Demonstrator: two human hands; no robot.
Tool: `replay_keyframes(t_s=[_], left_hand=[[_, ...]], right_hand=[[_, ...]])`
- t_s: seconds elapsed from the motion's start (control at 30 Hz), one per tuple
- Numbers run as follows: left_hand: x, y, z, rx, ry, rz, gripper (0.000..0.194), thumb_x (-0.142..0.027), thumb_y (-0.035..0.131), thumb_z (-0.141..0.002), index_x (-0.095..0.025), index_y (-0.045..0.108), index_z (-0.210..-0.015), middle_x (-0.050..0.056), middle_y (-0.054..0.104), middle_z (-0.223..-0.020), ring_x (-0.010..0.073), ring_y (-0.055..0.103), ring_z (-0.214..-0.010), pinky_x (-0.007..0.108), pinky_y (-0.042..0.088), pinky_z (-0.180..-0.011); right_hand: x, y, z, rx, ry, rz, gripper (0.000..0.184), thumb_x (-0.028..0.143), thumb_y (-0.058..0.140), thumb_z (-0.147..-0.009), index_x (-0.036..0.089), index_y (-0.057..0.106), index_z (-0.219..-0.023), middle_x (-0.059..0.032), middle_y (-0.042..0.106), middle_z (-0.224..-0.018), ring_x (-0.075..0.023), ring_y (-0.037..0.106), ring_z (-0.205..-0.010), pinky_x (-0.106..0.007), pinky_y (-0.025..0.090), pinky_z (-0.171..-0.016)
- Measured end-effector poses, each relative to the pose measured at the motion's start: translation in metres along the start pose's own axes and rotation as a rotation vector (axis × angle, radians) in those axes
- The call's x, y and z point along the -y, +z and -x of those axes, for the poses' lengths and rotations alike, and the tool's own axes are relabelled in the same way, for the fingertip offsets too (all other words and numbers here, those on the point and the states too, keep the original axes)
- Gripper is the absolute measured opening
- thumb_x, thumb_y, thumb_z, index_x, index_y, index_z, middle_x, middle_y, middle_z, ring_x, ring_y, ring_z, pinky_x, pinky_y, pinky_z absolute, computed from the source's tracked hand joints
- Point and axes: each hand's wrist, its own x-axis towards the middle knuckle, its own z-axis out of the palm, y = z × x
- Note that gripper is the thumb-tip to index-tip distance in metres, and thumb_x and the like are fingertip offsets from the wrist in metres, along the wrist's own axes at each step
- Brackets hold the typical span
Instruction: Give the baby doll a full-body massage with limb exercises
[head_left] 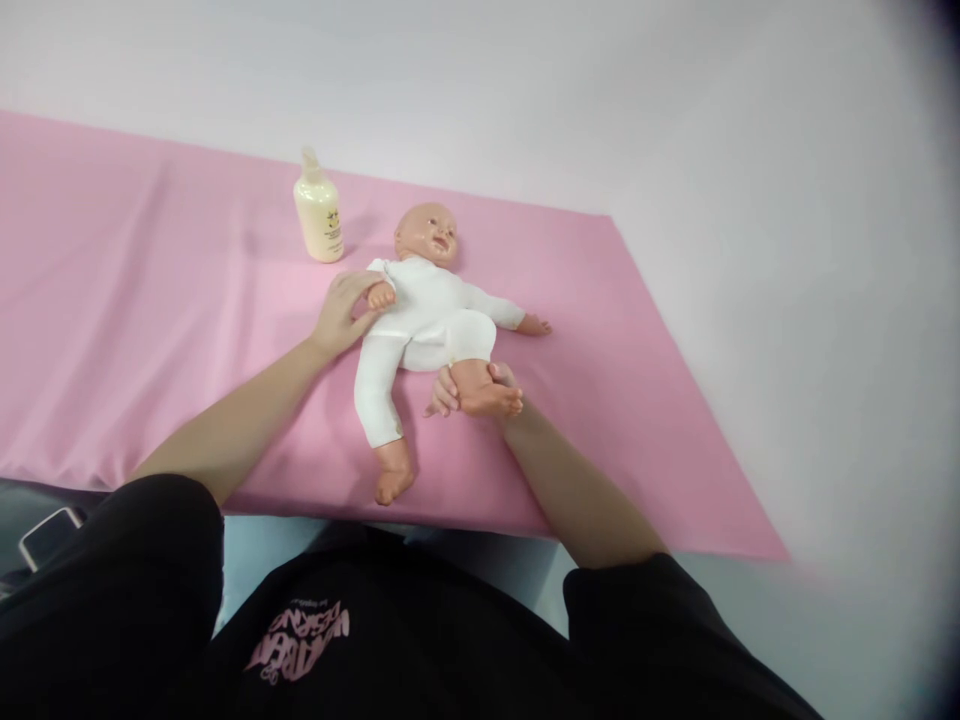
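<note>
A baby doll with a white cloth body lies on its back, its head away from me. My left hand is closed around the doll's arm at the left, with the doll's small hand showing between thumb and fingers. Under the doll's raised lower leg is my right hand, its fingers curled round the ankle from below; part of the palm is hidden by the leg. The doll's other leg lies on the pink cover, and its other arm stretches out to the right.
A pale yellow pump bottle stands upright left of the doll's head. The pink-covered table meets a white wall at the back. A device with a pale frame is at the lower left, below the table edge.
</note>
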Motion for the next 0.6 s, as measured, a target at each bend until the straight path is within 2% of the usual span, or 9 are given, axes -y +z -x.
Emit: replay_keyframes(t_s=[0.1,0.2,0.37,0.47,0.6], left_hand=[[0.000,-0.001,-0.003,0.103,0.095,-0.075,0.049,-0.064,0.071,-0.089,-0.027,0.073,-0.120,0.012,0.074,-0.131,0.0365,0.063,-0.127,0.057,0.038,-0.120],[0.004,0.001,-0.004,0.172,0.169,-0.104,0.044,-0.060,0.067,-0.093,-0.027,0.075,-0.122,0.013,0.074,-0.131,0.0352,0.064,-0.126,0.058,0.039,-0.119],[0.006,0.002,-0.003,0.216,0.312,-0.283,0.043,-0.051,0.049,-0.106,-0.023,0.072,-0.129,0.016,0.074,-0.132,0.0324,0.064,-0.126,0.058,0.044,-0.113],[0.008,0.002,-0.004,0.222,0.361,-0.340,0.042,-0.048,0.047,-0.108,-0.023,0.072,-0.131,0.016,0.075,-0.132,0.0315,0.065,-0.125,0.057,0.046,-0.111],[0.011,0.003,-0.005,0.220,0.372,-0.348,0.041,-0.047,0.047,-0.108,-0.024,0.072,-0.131,0.016,0.075,-0.131,0.0319,0.065,-0.125,0.058,0.047,-0.109]], right_hand=[[0.003,0.005,-0.004,-0.088,-0.110,-0.014,0.059,0.076,0.067,-0.086,0.018,0.064,-0.093,-0.0025,0.067,-0.083,-0.0198,0.070,-0.085,-0.045,0.057,-0.106],[0.008,0.012,-0.005,-0.310,-0.089,-0.092,0.055,0.072,0.066,-0.088,0.017,0.064,-0.088,-0.0017,0.066,-0.079,-0.0181,0.068,-0.078,-0.039,0.062,-0.091],[0.015,0.020,-0.008,-0.625,-0.046,-0.134,0.052,0.066,0.059,-0.094,0.017,0.065,-0.077,-0.0032,0.068,-0.074,-0.0170,0.065,-0.067,-0.036,0.063,-0.075],[0.017,0.023,-0.009,-0.721,-0.023,-0.139,0.056,0.066,0.054,-0.097,0.017,0.065,-0.075,-0.0034,0.068,-0.071,-0.0162,0.064,-0.063,-0.034,0.062,-0.069],[0.019,0.025,-0.011,-0.782,-0.016,-0.148,0.059,0.068,0.051,-0.098,0.016,0.066,-0.074,-0.0023,0.066,-0.067,-0.0158,0.064,-0.060,-0.033,0.062,-0.066]])
